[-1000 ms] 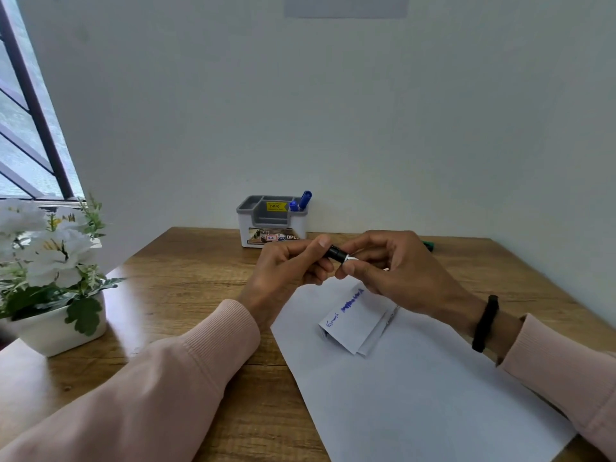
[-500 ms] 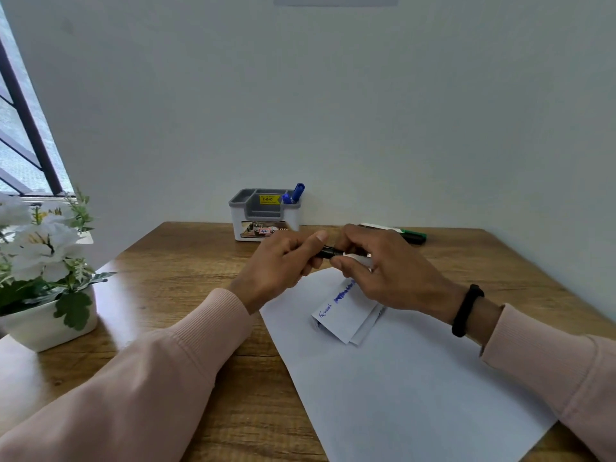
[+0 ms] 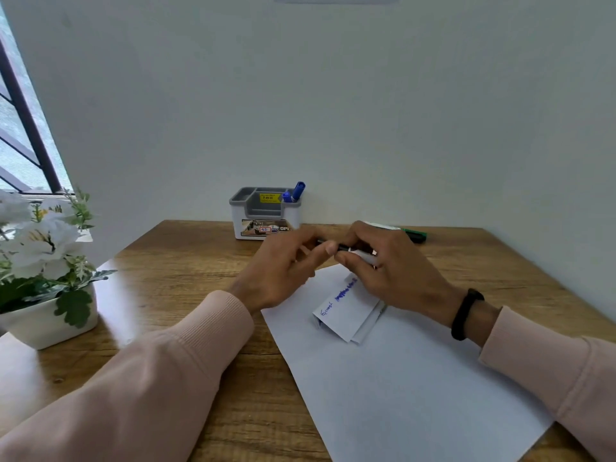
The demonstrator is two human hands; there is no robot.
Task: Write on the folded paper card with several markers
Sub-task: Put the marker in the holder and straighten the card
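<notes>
A folded white paper card [image 3: 346,311] with blue writing lies on a large white sheet [image 3: 400,378] on the wooden table. Just above and behind the card, both hands meet around one black marker [image 3: 341,247]. My left hand [image 3: 286,268] pinches its dark cap end. My right hand [image 3: 390,271] grips its white barrel. A green marker [image 3: 413,234] lies on the table behind my right hand, partly hidden by it. Two blue markers [image 3: 295,193] stand in the grey desk organiser [image 3: 263,211].
A white pot of white flowers [image 3: 43,268] stands at the table's left edge, below a window. The organiser sits against the back wall. The wall also closes in the table's right side. A black band is on my right wrist.
Both hands have lowered toward the card, still joined on the black marker. The view has tilted so the green marker behind my right hand shows more.
</notes>
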